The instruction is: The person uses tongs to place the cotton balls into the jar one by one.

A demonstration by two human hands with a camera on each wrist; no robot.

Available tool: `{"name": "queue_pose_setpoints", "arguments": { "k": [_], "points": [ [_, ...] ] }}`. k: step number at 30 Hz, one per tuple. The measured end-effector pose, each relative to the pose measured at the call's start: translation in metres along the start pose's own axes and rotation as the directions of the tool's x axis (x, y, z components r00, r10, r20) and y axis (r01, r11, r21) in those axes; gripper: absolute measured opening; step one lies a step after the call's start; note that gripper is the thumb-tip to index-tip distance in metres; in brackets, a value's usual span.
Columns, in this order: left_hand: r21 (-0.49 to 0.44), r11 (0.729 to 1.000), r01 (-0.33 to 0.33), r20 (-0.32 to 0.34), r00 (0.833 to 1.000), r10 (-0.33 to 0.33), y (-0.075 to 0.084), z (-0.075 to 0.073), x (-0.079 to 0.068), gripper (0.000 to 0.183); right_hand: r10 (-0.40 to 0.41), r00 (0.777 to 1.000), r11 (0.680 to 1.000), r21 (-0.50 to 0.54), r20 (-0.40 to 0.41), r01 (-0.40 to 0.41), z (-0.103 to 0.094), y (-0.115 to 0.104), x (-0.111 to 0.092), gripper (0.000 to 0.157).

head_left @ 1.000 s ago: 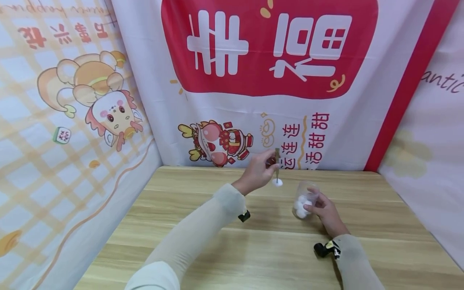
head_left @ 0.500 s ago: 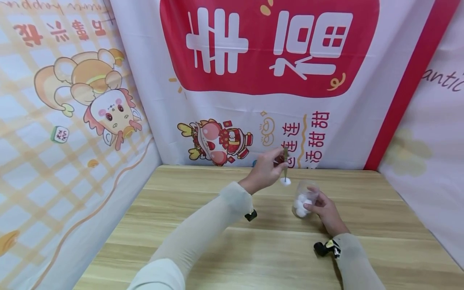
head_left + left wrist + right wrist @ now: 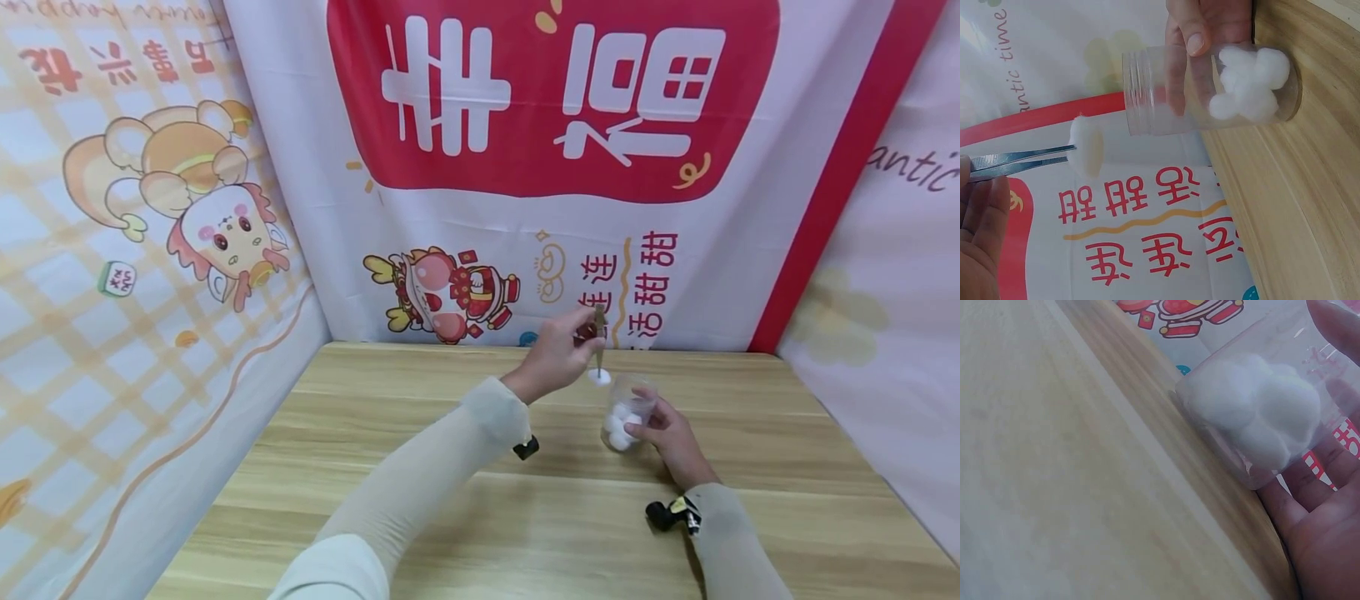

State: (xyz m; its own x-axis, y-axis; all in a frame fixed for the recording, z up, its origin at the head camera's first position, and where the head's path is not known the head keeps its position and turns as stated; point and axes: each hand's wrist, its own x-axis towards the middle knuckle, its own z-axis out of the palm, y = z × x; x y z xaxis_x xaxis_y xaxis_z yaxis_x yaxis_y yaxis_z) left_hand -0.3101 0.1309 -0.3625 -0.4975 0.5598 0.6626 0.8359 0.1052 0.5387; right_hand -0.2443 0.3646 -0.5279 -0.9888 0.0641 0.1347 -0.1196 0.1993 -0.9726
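Metal tweezers are pinched in my left hand, pointing down in the head view. At their tips hangs a white cotton ball, just left of and apart from the mouth of a clear jar. The lidless jar stands on the table with several cotton balls in its lower part. My right hand grips the jar from the right side, thumb in front and fingers behind, as the left wrist view shows through the clear wall.
The wooden table meets a printed cloth backdrop at its far edge. More printed cloth hangs on both sides. A small black wrist camera sits at the right cuff.
My left hand has moved right, carrying the tweezers and cotton ball closer to the jar's mouth. The right hand and jar have stayed in place.
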Motion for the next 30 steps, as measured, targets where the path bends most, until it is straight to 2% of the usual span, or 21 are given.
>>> {"name": "queue_pose_setpoints", "arguments": {
  "k": [6,15,25,30],
  "points": [
    [-0.009,1.0,-0.02,-0.004,1.0,0.02,0.0,0.005,0.001,0.019,0.006,1.0,1.0,0.002,0.004,-0.006,0.002,0.0,0.0,0.07],
    [-0.005,1.0,-0.015,-0.01,1.0,0.015,0.002,0.014,0.004,0.02,0.037,0.999,0.999,-0.01,0.012,-0.037,0.001,-0.001,0.0,0.072],
    [-0.033,0.999,0.022,0.003,1.0,-0.022,0.002,0.02,0.005,0.021,0.061,0.998,0.998,0.0,0.017,-0.061,0.002,-0.002,0.003,0.072],
    [-0.024,1.0,0.011,0.008,1.0,-0.011,0.003,0.024,0.007,0.019,0.071,0.997,0.997,0.015,0.008,-0.071,0.001,-0.003,0.002,0.074]
  ]
}}
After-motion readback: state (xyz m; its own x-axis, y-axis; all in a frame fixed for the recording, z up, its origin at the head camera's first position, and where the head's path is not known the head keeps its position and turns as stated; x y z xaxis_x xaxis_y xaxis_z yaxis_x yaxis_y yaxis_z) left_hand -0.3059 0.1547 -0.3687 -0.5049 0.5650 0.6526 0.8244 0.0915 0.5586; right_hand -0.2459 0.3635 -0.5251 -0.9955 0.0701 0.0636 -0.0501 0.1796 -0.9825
